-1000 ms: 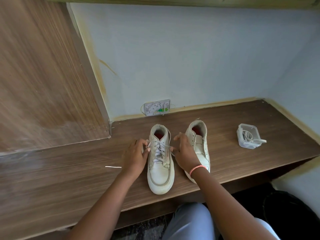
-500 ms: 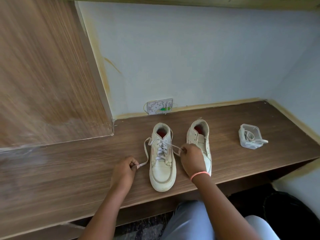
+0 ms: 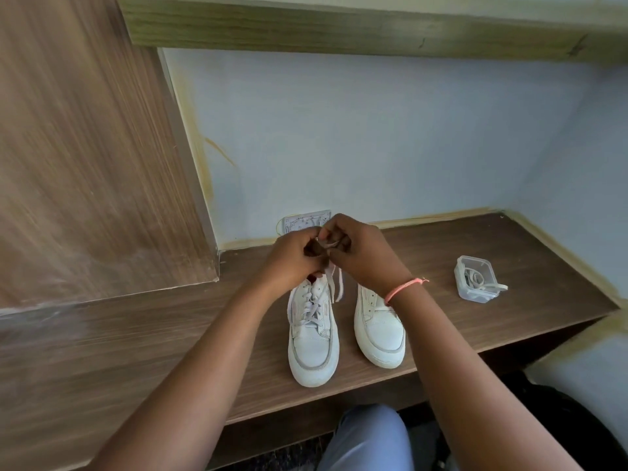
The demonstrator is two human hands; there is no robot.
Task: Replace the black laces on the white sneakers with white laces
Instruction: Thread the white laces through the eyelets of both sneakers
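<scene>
Evidently both hands, left hand (image 3: 292, 258) and right hand (image 3: 360, 253), pinch the white lace (image 3: 334, 283) ends together above the left sneaker (image 3: 312, 334) on the tabletop (image 3: 441, 317), fingers clenched, likely to knot them.

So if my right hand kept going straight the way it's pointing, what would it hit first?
Your right hand points leftward, so it would meet your left hand first; both already pinch the lace together.

Pink wristband (image 3: 402, 289), pale-blue trousers (image 3: 368, 440)
</scene>
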